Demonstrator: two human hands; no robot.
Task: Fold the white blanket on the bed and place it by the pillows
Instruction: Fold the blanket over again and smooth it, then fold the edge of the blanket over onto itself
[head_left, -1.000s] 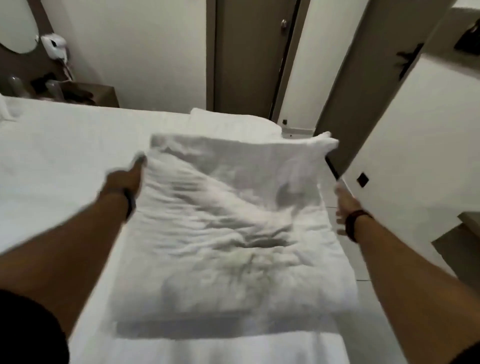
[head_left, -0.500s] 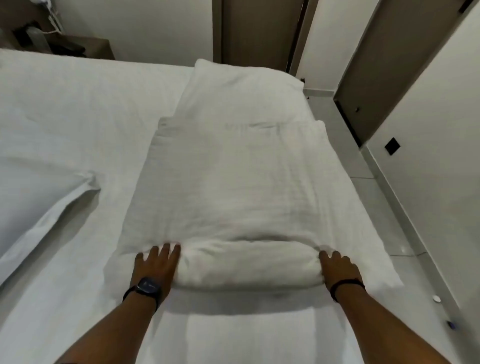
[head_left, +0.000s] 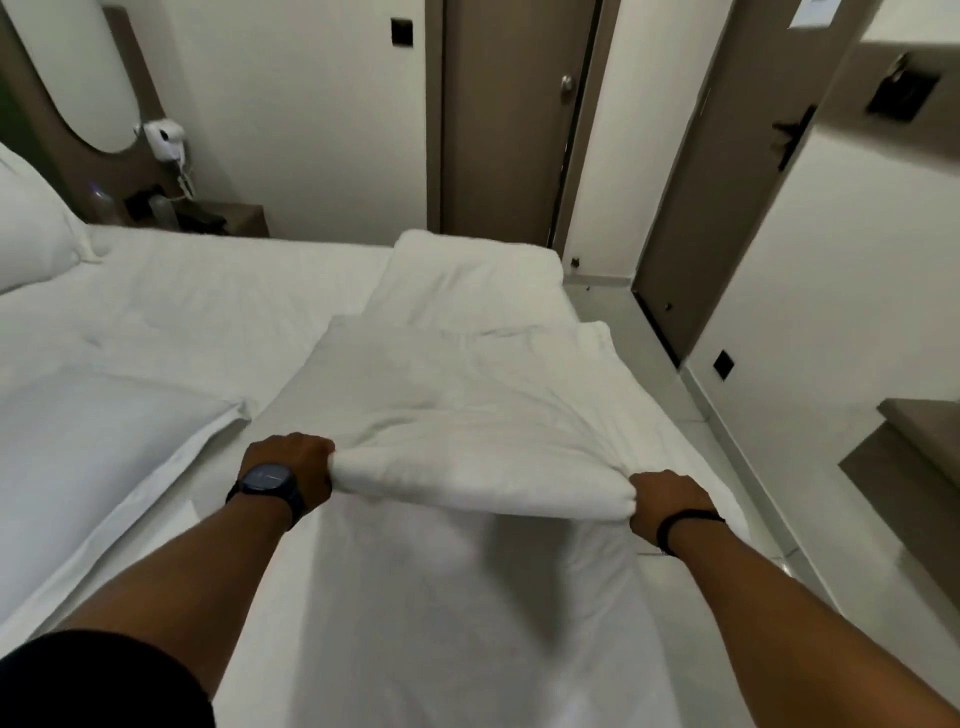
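White blanket (head_left: 467, 410): my left hand (head_left: 291, 467) and right hand (head_left: 667, 501) clench its near fold; I should lift evenly, keeping the corners level.

text: none legible | labels: none | signs: none readable

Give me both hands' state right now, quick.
Left hand: closed, gripping the near edge of the white blanket.
Right hand: closed, gripping the same edge at its other corner.

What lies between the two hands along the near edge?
In the head view, the white blanket's rolled near edge spans from left hand to right hand; both grip it.
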